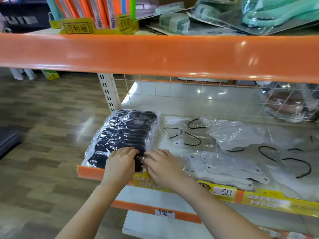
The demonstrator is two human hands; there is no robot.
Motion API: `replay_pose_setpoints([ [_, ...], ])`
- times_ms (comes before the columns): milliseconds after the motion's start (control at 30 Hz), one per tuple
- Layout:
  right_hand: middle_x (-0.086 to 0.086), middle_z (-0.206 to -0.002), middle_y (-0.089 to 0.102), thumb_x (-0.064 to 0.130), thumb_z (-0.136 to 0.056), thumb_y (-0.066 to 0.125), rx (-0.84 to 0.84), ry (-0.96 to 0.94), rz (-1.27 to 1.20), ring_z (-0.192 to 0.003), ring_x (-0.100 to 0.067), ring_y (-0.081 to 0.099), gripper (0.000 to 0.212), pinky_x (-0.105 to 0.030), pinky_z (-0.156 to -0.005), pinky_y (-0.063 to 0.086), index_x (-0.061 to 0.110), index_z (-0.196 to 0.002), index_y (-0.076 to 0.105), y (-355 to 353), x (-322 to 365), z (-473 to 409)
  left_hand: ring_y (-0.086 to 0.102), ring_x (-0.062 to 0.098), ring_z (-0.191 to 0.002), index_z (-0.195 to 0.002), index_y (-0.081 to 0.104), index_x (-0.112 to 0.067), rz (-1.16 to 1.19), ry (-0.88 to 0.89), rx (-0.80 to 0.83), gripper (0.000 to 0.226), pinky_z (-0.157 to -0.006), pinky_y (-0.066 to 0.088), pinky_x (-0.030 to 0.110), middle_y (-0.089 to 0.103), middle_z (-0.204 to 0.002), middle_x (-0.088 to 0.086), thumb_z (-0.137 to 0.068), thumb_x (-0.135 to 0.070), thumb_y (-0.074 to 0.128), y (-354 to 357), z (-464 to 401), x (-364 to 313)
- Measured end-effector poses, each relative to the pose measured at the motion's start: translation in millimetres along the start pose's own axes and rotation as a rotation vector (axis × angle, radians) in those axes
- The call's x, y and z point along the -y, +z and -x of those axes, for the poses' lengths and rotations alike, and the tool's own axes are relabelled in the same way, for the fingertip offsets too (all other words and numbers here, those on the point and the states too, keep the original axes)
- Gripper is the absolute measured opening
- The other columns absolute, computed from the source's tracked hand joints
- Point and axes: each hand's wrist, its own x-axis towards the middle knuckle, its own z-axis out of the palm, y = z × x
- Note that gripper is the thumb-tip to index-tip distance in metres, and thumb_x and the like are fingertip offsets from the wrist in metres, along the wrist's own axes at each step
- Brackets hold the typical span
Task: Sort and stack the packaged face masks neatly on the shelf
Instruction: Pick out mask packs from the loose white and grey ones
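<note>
Left hand (pixel 120 160) and right hand (pixel 162 163) seemingly pinch the black masks (pixel 124 133) at the shelf (pixel 89 171) front edge.

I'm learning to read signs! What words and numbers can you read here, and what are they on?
"可利福": yellow display box on the top shelf.
"5.0": white price tag on the mask shelf's front edge.
Yellow strip labels: print too blurred to read.
White tag on the lower shelf edge: handwriting too blurred to read.
</note>
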Motion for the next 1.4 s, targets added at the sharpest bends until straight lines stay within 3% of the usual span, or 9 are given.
replay_pose_setpoints([
  [67, 0.001, -0.106, 0.065, 0.02, -0.077, 0.065, -0.035, 0.081, 0.07, -0.097, -0.02, 0.06, 0.015, -0.036, -0.083, 0.05, 0.021, -0.092, 0.069, -11.5, -14.9, 16.0, 0.069, 0.025, -0.079, -0.087, 0.073, -0.012, 0.048, 0.046, 0.0, 0.036, -0.066, 0.053, 0.034, 0.072, -0.089, 0.002, -0.072, -0.012, 0.04, 6.7, -8.4, -24.3],
  [200, -0.003, -0.119, 0.061, 0.027, -0.074, 0.057, 0.05, 0.358, 0.172, -0.111, -0.026, 0.056, 0.031, -0.04, -0.096, 0.044, 0.021, -0.102, 0.068, -38.7, -43.0, 50.2, 0.069, 0.021, -0.081, -0.086, 0.074, -0.017, 0.117, 0.111, 0.029, 0.033, -0.065, 0.054, 0.031, 0.073, -0.09, -0.001, -0.07, -0.011, 0.046, 22.7, -22.5, -78.3],
  [300, -0.01, -0.144, 0.034, 0.033, -0.078, 0.062, 0.269, 0.577, 0.142, -0.135, -0.035, 0.03, 0.062, -0.053, -0.109, 0.023, 0.018, -0.136, 0.045, -59.1, -60.7, 67.8, 0.07, 0.02, -0.085, -0.09, 0.074, -0.018, 0.181, 0.09, 0.104, 0.034, -0.061, 0.055, 0.032, 0.073, -0.095, 0.0, -0.071, -0.014, 0.045, 33.6, -32.9, -120.8],
  [400, -0.006, -0.153, 0.016, 0.046, -0.082, 0.06, 0.387, 0.681, 0.162, -0.141, -0.029, 0.017, 0.079, -0.051, -0.111, 0.018, 0.022, -0.148, 0.022, -69.8, -77.3, 82.1, 0.069, 0.025, -0.082, -0.092, 0.071, -0.015, 0.255, 0.044, 0.174, 0.022, -0.055, 0.054, 0.031, 0.072, -0.092, 0.001, -0.073, -0.009, 0.061, 44.2, -37.1, -154.0],
  [533, -0.001, -0.153, 0.02, 0.05, -0.084, 0.056, 0.386, 0.683, 0.16, -0.138, -0.025, 0.024, 0.066, -0.047, -0.11, 0.02, 0.024, -0.14, 0.032, -82.0, -100.2, 103.7, 0.066, 0.025, -0.075, -0.079, 0.068, -0.018, 0.21, 0.122, 0.196, 0.027, -0.053, 0.051, 0.029, 0.068, -0.08, -0.003, -0.076, -0.024, 0.041, 61.2, -36.9, -180.1],
  [1067, 0.008, -0.155, 0.018, 0.053, -0.089, 0.046, 0.459, 0.672, 0.063, -0.142, -0.016, 0.019, 0.061, -0.043, -0.116, 0.013, 0.031, -0.143, 0.029, -128.0, -153.0, 153.5, 0.065, 0.026, -0.084, -0.092, 0.07, -0.019, 0.242, -0.012, 0.166, 0.035, -0.067, 0.05, 0.038, 0.068, -0.091, -0.003, -0.077, -0.023, 0.038, 68.9, -63.5, -220.7],
  [1200, 0.006, -0.15, 0.028, 0.065, -0.09, 0.038, 0.526, 0.692, 0.14, -0.137, -0.019, 0.028, 0.061, -0.043, -0.111, 0.022, 0.029, -0.139, 0.034, -139.6, -155.7, 153.6, 0.056, 0.027, -0.11, -0.109, 0.065, -0.017, 0.217, -0.125, 0.19, 0.027, -0.088, 0.043, 0.04, 0.064, -0.115, 0.0, -0.09, -0.017, 0.046, 71.0, -73.6, -209.1],
  [1300, -0.001, -0.139, 0.042, 0.063, -0.093, 0.034, 0.628, 0.685, 0.252, -0.126, -0.024, 0.042, 0.058, -0.04, -0.094, 0.039, 0.021, -0.131, 0.043, -151.5, -151.9, 138.0, 0.041, 0.023, -0.125, -0.115, 0.057, -0.017, 0.171, -0.162, 0.267, 0.029, -0.098, 0.033, 0.036, 0.054, -0.129, -0.001, -0.095, -0.026, 0.038, 76.5, -85.1, -192.5],
  [1400, -0.004, -0.117, 0.056, 0.042, -0.099, 0.034, 0.452, 0.697, 0.211, -0.105, -0.025, 0.055, 0.034, -0.035, -0.073, 0.04, 0.015, -0.109, 0.052, -153.4, -144.9, 110.3, 0.043, 0.024, -0.126, -0.121, 0.055, -0.015, 0.142, -0.143, 0.317, 0.067, -0.097, 0.036, 0.038, 0.053, -0.131, 0.001, -0.081, -0.046, 0.011, 77.2, -91.2, -178.0],
])
